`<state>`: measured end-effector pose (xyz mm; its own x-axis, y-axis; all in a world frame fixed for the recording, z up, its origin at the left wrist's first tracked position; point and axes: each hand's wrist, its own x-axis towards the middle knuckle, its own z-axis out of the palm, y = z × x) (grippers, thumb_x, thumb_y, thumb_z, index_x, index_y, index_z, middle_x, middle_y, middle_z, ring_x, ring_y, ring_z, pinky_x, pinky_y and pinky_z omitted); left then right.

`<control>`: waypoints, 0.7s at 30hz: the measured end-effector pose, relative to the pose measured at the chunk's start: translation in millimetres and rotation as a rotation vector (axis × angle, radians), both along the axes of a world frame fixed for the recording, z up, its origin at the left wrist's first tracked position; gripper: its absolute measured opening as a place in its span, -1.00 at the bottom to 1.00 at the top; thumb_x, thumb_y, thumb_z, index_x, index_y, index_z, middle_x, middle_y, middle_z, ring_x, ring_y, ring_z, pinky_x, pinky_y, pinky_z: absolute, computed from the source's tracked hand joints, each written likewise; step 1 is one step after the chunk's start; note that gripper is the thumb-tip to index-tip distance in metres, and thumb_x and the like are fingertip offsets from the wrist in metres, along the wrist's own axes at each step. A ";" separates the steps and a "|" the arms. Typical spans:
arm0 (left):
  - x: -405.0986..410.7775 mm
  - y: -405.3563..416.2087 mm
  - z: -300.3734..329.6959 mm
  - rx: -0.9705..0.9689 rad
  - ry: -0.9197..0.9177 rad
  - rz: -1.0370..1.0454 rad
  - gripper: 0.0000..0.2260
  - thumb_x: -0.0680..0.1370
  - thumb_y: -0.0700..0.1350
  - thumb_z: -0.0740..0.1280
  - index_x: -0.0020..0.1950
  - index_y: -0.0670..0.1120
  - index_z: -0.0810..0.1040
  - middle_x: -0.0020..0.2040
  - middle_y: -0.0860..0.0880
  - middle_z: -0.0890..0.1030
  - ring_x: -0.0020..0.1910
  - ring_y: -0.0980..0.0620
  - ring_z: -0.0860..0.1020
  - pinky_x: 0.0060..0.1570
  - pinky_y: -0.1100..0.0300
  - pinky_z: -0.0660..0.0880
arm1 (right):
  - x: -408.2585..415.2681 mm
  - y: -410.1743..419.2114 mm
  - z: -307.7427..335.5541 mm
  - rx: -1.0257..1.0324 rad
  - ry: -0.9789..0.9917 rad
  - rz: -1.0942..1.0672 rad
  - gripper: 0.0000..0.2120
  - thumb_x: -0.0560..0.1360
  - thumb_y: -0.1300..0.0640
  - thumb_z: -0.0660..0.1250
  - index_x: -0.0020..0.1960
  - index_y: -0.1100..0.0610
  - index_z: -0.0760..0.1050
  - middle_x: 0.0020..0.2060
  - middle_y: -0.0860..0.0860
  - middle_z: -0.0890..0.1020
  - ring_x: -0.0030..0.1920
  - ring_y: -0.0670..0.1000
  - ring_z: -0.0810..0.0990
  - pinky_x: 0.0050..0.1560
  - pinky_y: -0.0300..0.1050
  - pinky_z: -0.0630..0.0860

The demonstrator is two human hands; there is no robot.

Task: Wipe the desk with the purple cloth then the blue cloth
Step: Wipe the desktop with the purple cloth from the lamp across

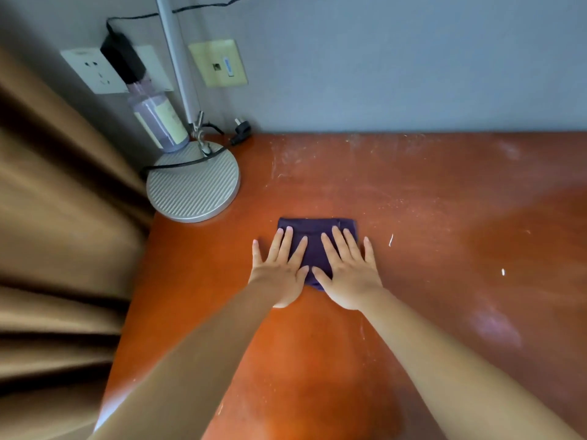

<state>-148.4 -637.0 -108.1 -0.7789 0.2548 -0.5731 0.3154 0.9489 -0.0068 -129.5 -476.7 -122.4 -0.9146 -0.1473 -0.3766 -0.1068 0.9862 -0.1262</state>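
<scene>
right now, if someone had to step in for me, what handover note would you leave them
Left hand: flat, fingers straight, pressing on the purple cloth.
Right hand: the same, flat on the cloth beside the left.
Purple cloth: folded, lying on the desk near the middle, right of the lamp base.
Blue cloth: not in view.
Done: the purple wipe looks under way; the near left area looks cleaner.
Left: white dust and specks show along the back and right of the desk; finish those, then repeat with the blue cloth.

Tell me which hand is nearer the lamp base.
Left. The left hand presses the purple cloth on the side toward the lamp base; the right hand lies beyond it.
</scene>
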 end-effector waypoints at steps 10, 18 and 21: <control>-40.1 2.6 2.7 -0.007 0.002 -0.023 -0.50 0.66 0.13 -0.23 0.52 0.05 -0.38 0.50 -0.07 -0.45 0.46 -0.03 -0.46 0.41 -0.27 -0.33 | -38.1 -1.7 1.2 0.009 -0.061 -0.040 -0.35 0.61 -0.26 -0.18 0.54 0.00 -0.35 0.52 0.00 -0.34 0.52 0.02 -0.35 0.47 0.18 -0.33; 38.4 -23.9 5.8 -0.039 -0.036 -0.007 -0.49 0.65 0.13 -0.25 0.51 0.03 -0.42 0.49 -0.07 -0.47 0.46 -0.04 -0.47 0.43 -0.28 -0.28 | 30.9 -20.7 5.1 -0.046 -0.093 0.045 -0.33 0.53 -0.31 -0.33 0.48 0.01 -0.45 0.49 0.00 -0.40 0.50 0.02 -0.40 0.45 0.17 -0.39; 56.1 -32.9 6.0 -0.047 -0.043 0.011 -0.49 0.65 0.13 -0.25 0.51 0.04 -0.42 0.49 -0.06 -0.47 0.46 -0.03 -0.46 0.43 -0.27 -0.28 | 46.1 -28.6 2.4 -0.060 -0.075 0.079 -0.25 0.32 -0.32 -0.51 0.42 -0.01 -0.49 0.48 0.00 -0.41 0.50 0.03 -0.39 0.43 0.17 -0.41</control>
<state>-92.3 -669.9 -102.1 -0.7556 0.2183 -0.6176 0.3059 0.9513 -0.0380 -83.4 -505.3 -120.0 -0.8688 -0.2422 -0.4318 -0.1721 0.9655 -0.1952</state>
